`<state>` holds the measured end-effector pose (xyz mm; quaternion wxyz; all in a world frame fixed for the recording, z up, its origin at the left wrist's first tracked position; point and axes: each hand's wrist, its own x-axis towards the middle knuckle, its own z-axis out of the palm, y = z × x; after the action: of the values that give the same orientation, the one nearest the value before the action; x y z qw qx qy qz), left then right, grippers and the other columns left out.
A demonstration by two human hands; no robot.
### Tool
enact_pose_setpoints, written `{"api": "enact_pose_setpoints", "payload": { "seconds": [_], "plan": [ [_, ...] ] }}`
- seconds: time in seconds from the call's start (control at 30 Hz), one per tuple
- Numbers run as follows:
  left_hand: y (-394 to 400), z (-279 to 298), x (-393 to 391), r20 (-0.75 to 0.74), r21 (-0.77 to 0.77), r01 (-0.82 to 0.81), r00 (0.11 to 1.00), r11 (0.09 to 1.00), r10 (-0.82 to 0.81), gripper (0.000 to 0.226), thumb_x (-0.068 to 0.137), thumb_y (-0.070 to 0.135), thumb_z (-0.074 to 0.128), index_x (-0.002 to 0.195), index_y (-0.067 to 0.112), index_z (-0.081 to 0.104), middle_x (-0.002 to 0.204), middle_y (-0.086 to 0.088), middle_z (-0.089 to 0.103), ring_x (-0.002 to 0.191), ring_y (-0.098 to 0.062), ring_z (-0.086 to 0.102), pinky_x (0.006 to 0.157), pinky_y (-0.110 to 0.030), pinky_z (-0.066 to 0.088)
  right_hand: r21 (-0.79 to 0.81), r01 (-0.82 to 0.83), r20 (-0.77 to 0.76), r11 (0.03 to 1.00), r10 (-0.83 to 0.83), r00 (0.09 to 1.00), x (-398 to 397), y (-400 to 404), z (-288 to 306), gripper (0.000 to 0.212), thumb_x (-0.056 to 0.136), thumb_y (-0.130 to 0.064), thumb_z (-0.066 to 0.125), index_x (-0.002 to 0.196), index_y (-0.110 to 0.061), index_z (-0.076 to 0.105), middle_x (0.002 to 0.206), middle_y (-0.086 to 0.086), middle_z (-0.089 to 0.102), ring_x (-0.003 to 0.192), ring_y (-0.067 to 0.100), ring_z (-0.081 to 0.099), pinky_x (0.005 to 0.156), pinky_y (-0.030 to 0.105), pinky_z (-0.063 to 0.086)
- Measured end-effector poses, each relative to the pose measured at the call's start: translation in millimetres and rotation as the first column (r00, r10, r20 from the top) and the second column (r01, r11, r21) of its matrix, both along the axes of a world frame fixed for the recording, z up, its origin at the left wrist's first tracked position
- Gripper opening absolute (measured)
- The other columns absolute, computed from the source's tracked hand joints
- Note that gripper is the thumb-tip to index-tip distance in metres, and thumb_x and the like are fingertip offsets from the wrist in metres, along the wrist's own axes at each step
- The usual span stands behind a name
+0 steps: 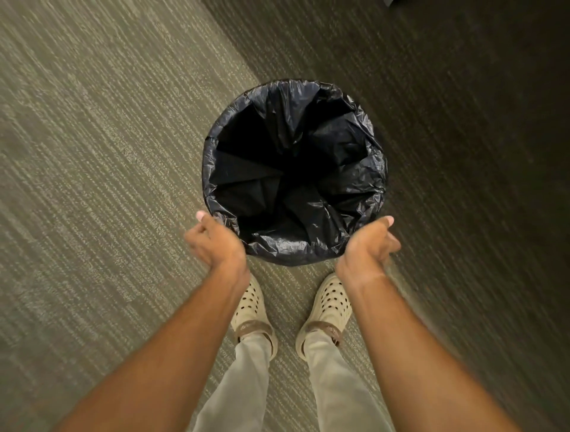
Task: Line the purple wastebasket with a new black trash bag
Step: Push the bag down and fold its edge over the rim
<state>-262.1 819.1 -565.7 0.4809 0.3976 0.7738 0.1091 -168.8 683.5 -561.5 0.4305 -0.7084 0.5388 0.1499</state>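
The black trash bag (pixel 294 172) lines the round wastebasket on the carpet, its mouth spread open and its edge folded down over the whole rim. The bag hides the basket's purple wall. My left hand (pixel 212 240) is at the near-left rim with its thumb up and fingers curled against the folded bag edge; the hand hides whether they pinch the plastic. My right hand (pixel 370 243) is cupped just outside the near-right rim, thumb up, fingers loosely apart, nothing visibly in it.
The basket stands on striped carpet, lighter (pixel 92 185) on the left and darker (pixel 462 154) on the right. My feet, in beige perforated clogs (pixel 251 311), stand just behind it. A dark object edge (pixel 389 2) shows at the top.
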Motion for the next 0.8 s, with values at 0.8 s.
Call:
{"api": "enact_pose_setpoints", "payload": {
  "seconds": [0.8],
  "plan": [
    [-21,7,-17,0.175,-0.341,0.077,0.984,0.937,-0.018,0.061,0.075,0.008,0.069,0.129,0.010,0.039,0.134,-0.009,0.045,0.115,-0.023,0.049,0.100,-0.042,0.040,0.382,-0.035,-0.057,0.923,0.061,0.996,-25,2,0,0.052,0.075,-0.017,0.067,0.122,-0.006,0.047,0.117,0.011,0.058,0.102,0.023,0.059,0.092,0.044,0.048]
  ]
}}
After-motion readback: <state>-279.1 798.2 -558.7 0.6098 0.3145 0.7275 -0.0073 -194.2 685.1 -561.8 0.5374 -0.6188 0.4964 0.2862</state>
